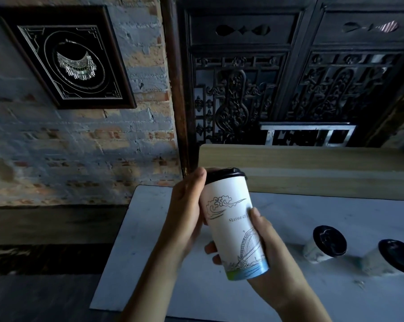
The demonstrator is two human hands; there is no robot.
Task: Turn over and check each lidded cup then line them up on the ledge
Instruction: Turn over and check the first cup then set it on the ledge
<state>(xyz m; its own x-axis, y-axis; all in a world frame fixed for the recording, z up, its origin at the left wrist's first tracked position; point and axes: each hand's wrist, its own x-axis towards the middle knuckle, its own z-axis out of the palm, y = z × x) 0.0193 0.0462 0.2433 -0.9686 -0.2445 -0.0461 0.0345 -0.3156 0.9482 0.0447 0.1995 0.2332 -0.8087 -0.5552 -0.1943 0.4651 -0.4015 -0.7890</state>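
Cup in hand first: from the head camera we see a tall white paper cup (231,226) with a black lid (226,174) held up in the air over the pale table (149,263), lid end up and tilted slightly away from us. Line drawings run down its side: a swirl of cloud near the top, some partly covered lettering, an arched bridge lower down, and a blue and green band at the base.

Our left hand (187,217) wraps the upper left side of the cup, thumb reaching up beside the rim of the lid. Our right hand (263,247) cradles the lower part from the right and underneath, thumb pressed on the printed face and fingertips (210,248) showing past the left edge near the base. Both hands are closed firmly around this one cup.

To the right, two more lidded cups stand on the table, well apart from the held one: a nearer cup (325,245) and a far-right cup (389,257), just beside each other.

Behind the table runs a light wooden ledge (312,163). Beyond it rises a dark carved wooden screen (277,77). On the brick wall (80,147) to the left hangs a black frame (66,56) holding a silver necklace.
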